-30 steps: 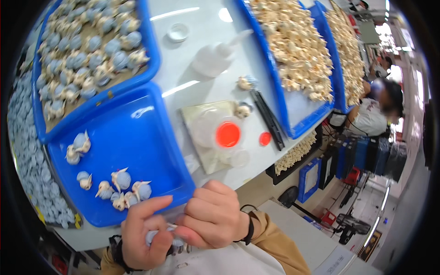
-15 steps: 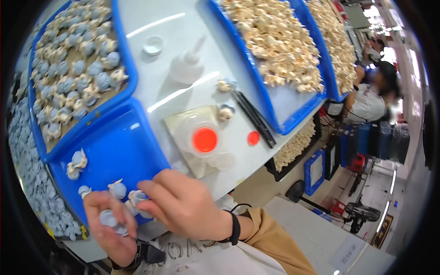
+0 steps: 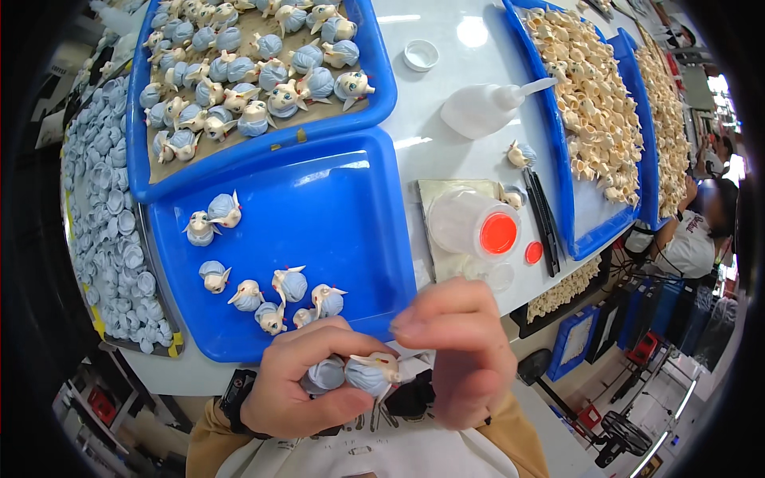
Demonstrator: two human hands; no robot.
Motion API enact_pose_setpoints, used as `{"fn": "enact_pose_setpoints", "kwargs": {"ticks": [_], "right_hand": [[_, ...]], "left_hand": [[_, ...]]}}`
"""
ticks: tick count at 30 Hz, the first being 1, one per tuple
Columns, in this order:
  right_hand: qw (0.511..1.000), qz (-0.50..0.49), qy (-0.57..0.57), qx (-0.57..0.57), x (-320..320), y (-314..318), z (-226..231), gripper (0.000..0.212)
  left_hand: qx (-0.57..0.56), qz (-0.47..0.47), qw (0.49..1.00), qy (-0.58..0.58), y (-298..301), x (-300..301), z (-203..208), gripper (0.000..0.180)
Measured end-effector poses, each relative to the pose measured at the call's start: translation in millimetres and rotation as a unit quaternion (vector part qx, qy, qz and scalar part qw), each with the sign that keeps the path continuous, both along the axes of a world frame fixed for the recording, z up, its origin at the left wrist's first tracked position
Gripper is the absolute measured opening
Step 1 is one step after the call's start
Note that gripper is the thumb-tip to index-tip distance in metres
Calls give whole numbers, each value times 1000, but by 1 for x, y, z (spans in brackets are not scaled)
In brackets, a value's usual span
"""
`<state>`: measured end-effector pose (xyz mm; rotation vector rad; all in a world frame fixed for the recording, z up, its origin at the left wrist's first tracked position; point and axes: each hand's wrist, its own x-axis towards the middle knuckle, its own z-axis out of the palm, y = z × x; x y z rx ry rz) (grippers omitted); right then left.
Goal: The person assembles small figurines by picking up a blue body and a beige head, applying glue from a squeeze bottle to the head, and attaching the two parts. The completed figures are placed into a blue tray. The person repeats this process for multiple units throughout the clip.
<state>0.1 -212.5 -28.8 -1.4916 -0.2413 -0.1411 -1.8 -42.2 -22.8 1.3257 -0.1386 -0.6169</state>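
My left hand (image 3: 307, 381) is closed around two small pieces above the near edge of a blue tray. One is a doll head (image 3: 371, 373) with blue-grey hair and pale pointed ears, held near the fingertips. Beside it, a hollow blue-grey hair piece (image 3: 324, 375) rests against my fingers. My right hand (image 3: 464, 350) hovers just right of the doll head, its fingers bent and apart with nothing visible between them. Several finished-looking doll heads (image 3: 289, 284) lie in the blue tray (image 3: 335, 199), its nearest ones close to my left fingers.
A fuller tray of doll heads (image 3: 272, 76) stands beyond. Blue-grey hair pieces (image 3: 111, 215) heap at left. A white squeeze bottle (image 3: 482, 110), a clear jar (image 3: 458, 219) with red contents, a black cutter knife (image 3: 543, 223) and trays of cream parts (image 3: 586, 103) stand at right.
The view has swung left, so the trays appear farther right. My right hand has come away from the small piece it was pinching; a doll head now sits in my left hand.
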Motion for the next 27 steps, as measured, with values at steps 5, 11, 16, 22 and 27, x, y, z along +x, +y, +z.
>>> {"fn": "enact_pose_setpoints", "kwargs": {"ticks": [5, 11, 16, 22, 27], "right_hand": [[999, 12, -47, -14, -6, -9, -7, 51], [1000, 16, -7, -2, -13, -7, -6, 49], [1000, -6, -7, -25, -17, -8, -1, 47], [899, -328, -172, -235, -8, -82, 14, 43], [852, -429, 52, -296, 21, -186, 1, 15]], "left_hand": [[-53, -2, 999, -4, 4, 3, -1, 35], [-63, -11, 998, 15, 8, 1, -2, 35], [26, 5, 999, -45, 3, 5, 3, 35], [394, 13, 903, -172, -9, -7, 11, 37], [344, 129, 921, -133, -21, -11, 22, 56]]}}
